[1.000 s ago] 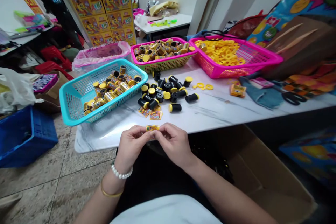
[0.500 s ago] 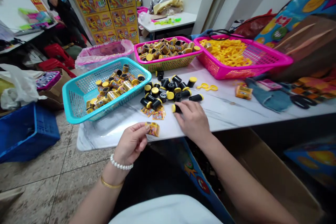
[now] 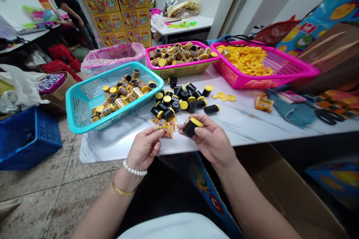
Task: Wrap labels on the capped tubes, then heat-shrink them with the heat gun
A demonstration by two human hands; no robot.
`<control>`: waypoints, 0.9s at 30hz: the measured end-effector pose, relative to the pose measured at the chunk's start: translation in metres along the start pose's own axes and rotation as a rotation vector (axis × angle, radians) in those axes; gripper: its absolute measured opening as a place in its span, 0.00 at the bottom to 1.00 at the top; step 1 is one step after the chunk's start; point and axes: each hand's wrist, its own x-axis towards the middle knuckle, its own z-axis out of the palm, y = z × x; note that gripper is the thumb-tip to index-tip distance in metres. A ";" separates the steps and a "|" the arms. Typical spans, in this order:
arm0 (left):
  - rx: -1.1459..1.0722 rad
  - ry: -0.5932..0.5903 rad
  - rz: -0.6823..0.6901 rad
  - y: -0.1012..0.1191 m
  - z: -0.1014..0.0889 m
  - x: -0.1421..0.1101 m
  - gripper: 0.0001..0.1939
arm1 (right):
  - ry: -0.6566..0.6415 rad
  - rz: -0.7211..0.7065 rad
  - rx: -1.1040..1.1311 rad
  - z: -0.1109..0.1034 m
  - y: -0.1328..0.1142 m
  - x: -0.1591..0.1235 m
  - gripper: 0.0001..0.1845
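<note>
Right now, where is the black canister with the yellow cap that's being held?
In the head view, the canister is gripped in the right hand, above the near part of the table, just right of the small packet in the left hand.

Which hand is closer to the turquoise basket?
Left. The left hand is in front of the turquoise basket, near its front edge; the right hand is farther away, in front and to the basket's right.

Canister (image 3: 190,128) black, yellow cap; packet (image 3: 166,132) yellow, red print; basket (image 3: 101,78) turquoise; tabletop (image 3: 238,127) white, grey-veined.
</note>
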 end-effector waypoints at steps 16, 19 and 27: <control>-0.207 -0.089 -0.104 -0.001 0.006 0.005 0.17 | 0.160 -0.123 -0.269 0.010 0.017 -0.003 0.16; -0.221 -0.099 -0.107 -0.002 0.007 0.006 0.18 | 0.122 -0.140 -0.238 0.010 0.013 -0.003 0.15; -0.222 -0.150 -0.098 -0.003 0.009 0.008 0.15 | 0.089 -0.173 -0.420 0.018 0.002 -0.007 0.14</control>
